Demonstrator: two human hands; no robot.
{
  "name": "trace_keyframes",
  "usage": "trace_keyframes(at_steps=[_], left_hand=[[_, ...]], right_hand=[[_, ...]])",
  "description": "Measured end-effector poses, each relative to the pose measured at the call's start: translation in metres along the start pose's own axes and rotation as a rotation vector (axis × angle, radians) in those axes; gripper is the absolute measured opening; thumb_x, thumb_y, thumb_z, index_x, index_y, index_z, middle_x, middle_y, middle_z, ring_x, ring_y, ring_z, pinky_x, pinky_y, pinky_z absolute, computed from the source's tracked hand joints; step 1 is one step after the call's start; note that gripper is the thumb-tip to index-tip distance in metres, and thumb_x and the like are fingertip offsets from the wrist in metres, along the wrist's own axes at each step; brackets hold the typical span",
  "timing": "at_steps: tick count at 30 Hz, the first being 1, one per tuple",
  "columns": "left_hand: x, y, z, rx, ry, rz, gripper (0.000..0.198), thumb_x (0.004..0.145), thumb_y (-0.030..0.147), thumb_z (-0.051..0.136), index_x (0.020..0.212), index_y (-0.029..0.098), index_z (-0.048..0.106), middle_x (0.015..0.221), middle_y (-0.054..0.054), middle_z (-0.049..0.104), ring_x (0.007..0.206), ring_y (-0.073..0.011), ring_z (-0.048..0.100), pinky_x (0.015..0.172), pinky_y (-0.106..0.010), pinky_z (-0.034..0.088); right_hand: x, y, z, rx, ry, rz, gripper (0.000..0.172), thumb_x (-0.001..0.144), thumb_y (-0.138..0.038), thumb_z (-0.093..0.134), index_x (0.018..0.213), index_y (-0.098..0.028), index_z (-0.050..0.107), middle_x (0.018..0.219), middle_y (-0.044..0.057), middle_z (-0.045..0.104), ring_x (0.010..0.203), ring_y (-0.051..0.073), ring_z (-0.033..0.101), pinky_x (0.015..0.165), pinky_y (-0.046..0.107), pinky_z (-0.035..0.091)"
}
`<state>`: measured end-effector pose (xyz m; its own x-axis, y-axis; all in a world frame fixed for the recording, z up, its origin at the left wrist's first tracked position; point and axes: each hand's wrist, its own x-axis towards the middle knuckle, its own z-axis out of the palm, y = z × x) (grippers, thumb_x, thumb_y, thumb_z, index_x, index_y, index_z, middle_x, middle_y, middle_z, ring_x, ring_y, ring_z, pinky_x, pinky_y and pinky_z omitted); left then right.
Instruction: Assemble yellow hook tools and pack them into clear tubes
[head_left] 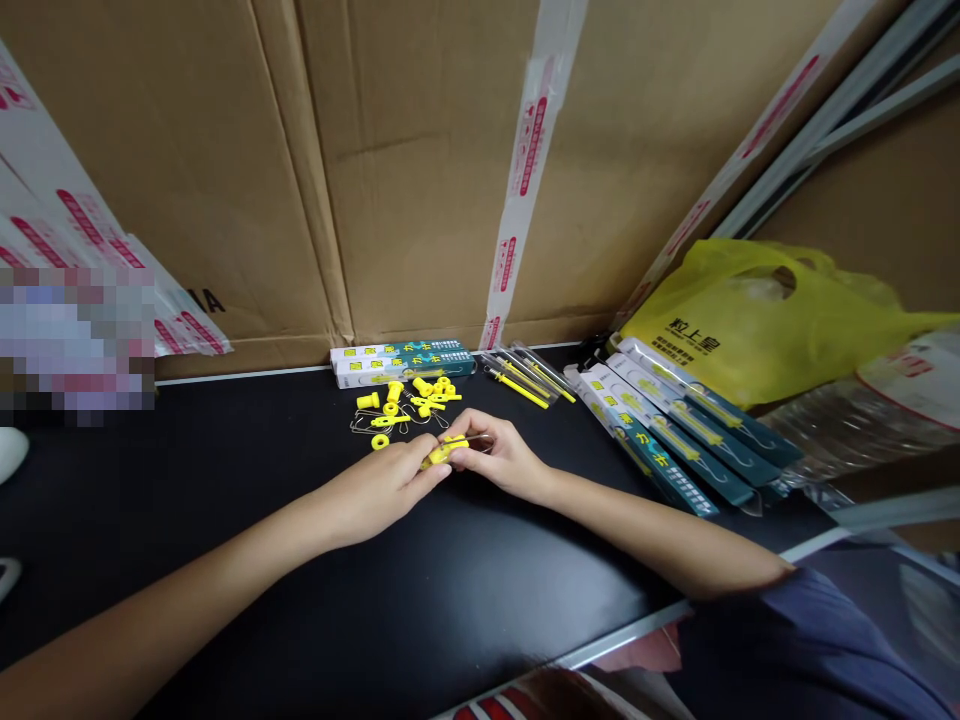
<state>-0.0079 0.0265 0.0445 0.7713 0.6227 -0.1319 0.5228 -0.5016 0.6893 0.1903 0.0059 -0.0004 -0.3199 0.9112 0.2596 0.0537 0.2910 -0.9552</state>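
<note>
Over the black table, my left hand point(397, 475) and my right hand point(504, 458) meet with fingers closed in a pinch. Between them is a small yellow plastic spring scale part point(453, 446). A thin metal wire hook point(480, 437) sticks out from it under my right fingers. The fingertips hide some of the piece. Just beyond my left hand lies a loose pile of yellow plastic caps point(394, 392), a yellow ring point(381, 441) and bent wire hooks point(363, 422). Several thin clear tubes with yellow rods point(521, 383) lie behind my right hand.
Printed spring scale boxes point(405, 365) lie against the large cardboard point(420, 200) at the back. More boxes point(660, 430) are fanned out at right, beside a yellow plastic bag point(750, 310) and stacked clear plastic containers point(847, 410). White objects point(10, 452) sit at the left edge.
</note>
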Motion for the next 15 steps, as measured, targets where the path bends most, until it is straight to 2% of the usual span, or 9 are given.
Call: trace_keyframes(at_steps=[2, 4, 8, 11, 13, 15], left_hand=[[0.000, 0.001, 0.000, 0.020, 0.009, -0.003, 0.031, 0.096, 0.043, 0.034, 0.101, 0.019, 0.051, 0.105, -0.009, 0.063, 0.093, -0.0232, 0.058, 0.081, -0.036, 0.041], [0.000, 0.001, -0.001, 0.006, -0.004, 0.022, 0.030, 0.095, 0.044, 0.035, 0.096, 0.019, 0.052, 0.096, -0.006, 0.062, 0.087, -0.0208, 0.057, 0.077, -0.033, 0.041], [0.003, -0.001, -0.004, -0.087, -0.044, 0.059, 0.032, 0.094, 0.046, 0.038, 0.078, 0.019, 0.046, 0.071, 0.002, 0.050, 0.064, -0.0125, 0.047, 0.059, -0.025, 0.035], [0.005, -0.003, -0.007, -0.118, -0.075, 0.056, 0.034, 0.093, 0.049, 0.040, 0.078, 0.019, 0.046, 0.066, 0.005, 0.045, 0.058, -0.0106, 0.042, 0.055, -0.024, 0.031], [0.004, -0.003, -0.007, -0.084, -0.069, 0.072, 0.034, 0.092, 0.050, 0.041, 0.079, 0.019, 0.048, 0.068, 0.004, 0.047, 0.060, -0.0114, 0.045, 0.057, -0.024, 0.032], [0.003, -0.002, -0.007, -0.008, -0.036, 0.089, 0.033, 0.093, 0.048, 0.041, 0.082, 0.019, 0.051, 0.075, 0.002, 0.054, 0.068, -0.0138, 0.051, 0.062, -0.026, 0.035]], right_hand=[[0.000, 0.000, 0.000, -0.040, 0.004, -0.022, 0.027, 0.081, -0.040, 0.068, 0.088, -0.016, 0.057, 0.081, 0.001, 0.063, 0.069, 0.011, 0.059, 0.065, 0.024, 0.048], [0.000, -0.002, -0.003, -0.124, -0.011, -0.072, 0.026, 0.084, -0.040, 0.064, 0.090, -0.016, 0.056, 0.082, 0.002, 0.063, 0.072, 0.012, 0.059, 0.066, 0.025, 0.048], [0.002, -0.014, -0.016, -0.414, -0.187, -0.219, 0.023, 0.091, -0.039, 0.054, 0.096, -0.017, 0.055, 0.086, 0.004, 0.062, 0.077, 0.014, 0.058, 0.071, 0.027, 0.047], [0.004, -0.024, -0.022, -0.604, -0.268, -0.277, 0.020, 0.092, -0.036, 0.052, 0.098, -0.016, 0.055, 0.090, 0.007, 0.061, 0.080, 0.016, 0.056, 0.074, 0.029, 0.046], [0.004, -0.026, -0.022, -0.618, -0.274, -0.259, 0.019, 0.092, -0.035, 0.052, 0.096, -0.016, 0.055, 0.089, 0.006, 0.060, 0.079, 0.016, 0.055, 0.074, 0.029, 0.045], [0.004, -0.024, -0.018, -0.534, -0.267, -0.203, 0.021, 0.092, -0.037, 0.051, 0.095, -0.016, 0.054, 0.087, 0.004, 0.058, 0.077, 0.014, 0.053, 0.071, 0.027, 0.044]])
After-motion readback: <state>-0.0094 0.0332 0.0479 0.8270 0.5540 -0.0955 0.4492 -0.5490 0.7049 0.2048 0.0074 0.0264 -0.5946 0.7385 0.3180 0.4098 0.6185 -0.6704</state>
